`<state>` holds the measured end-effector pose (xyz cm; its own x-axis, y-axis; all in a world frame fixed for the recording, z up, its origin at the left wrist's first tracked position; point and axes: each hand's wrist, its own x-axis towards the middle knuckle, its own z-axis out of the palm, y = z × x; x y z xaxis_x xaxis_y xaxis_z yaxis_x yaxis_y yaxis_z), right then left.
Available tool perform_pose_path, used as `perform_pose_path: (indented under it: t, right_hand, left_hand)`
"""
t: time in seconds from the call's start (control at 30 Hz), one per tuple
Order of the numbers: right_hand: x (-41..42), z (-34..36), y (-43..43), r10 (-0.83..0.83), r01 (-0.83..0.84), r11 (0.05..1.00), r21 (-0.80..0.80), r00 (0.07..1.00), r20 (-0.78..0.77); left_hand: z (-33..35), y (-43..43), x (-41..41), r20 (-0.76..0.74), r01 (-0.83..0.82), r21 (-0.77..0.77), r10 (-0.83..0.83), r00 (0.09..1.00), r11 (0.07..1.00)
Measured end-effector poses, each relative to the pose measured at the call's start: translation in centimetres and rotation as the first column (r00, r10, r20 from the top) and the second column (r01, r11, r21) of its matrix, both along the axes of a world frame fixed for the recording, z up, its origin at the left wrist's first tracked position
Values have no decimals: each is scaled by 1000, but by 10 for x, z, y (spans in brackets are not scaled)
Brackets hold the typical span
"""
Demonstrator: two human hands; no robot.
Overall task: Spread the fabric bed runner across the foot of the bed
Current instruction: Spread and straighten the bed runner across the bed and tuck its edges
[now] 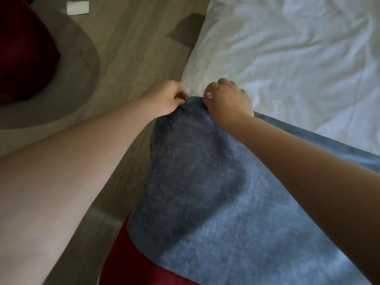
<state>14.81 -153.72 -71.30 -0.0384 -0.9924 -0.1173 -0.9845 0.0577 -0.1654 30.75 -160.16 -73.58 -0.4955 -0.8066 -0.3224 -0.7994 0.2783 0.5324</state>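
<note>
At bed (pixel 287 48) corner, left hand (pixel 167 97), right hand (pixel 228 98) pinch runner (pixel 205 171) edge, fingers mostly hidden.

Viewpoint: worn on the head, aimed forward and down (wide-angle).
Nearness: left hand (pixel 167 97) and right hand (pixel 228 100) are seen close below.

No writing is readable anywhere; the blurred white slip (pixel 77 8) seems blank.
</note>
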Motion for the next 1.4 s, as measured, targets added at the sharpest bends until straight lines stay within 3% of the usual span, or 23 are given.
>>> perform_pose_path:
  t: [0.13,0.3,0.47,0.57,0.7,0.87,0.97,1.1,1.2,1.3,1.4]
  right_hand:
    - [2,4,-12,23,-29,994,102,998,55]
    - [-4,6,-11,-33,26,998,56,991,129]
    - [-7,4,-13,-28,6,994,113,981,193]
    - [-9,5,-16,-47,20,990,137,980,193]
    - [-12,4,-18,-72,45,989,141,979,193]
    - [-6,-2,-16,-22,14,996,86,995,96]
    - [-8,-5,-21,46,-45,995,86,999,-4]
    - [-11,-4,-26,-33,34,996,88,999,-18]
    - [-13,3,-15,-40,42,994,99,999,-13]
    - [-39,19,-4,-128,114,971,210,990,56]
    - [-72,31,15,-188,141,931,338,976,112]
  left_hand:
    - [-1,-9,2,-15,10,42,-9,1000,999]
    - [2,-20,-1,-155,4,193,27,988,981]
    - [2,-32,-1,44,-50,232,41,998,971]
    - [1,-36,0,8,-50,245,49,999,968]
    - [-5,-40,2,16,-12,166,9,1000,986]
    - [-15,-30,1,3,9,-118,-9,1000,993]
    - [-23,-28,-6,131,65,-212,-37,991,975]
    - [-25,-20,-25,173,-33,-217,72,982,976]
    - [-20,-17,-26,44,-72,-231,84,995,970]
    - [-11,-18,-19,-57,-20,-160,11,998,987]
    - [-1,-24,-14,55,105,-75,-101,993,992]
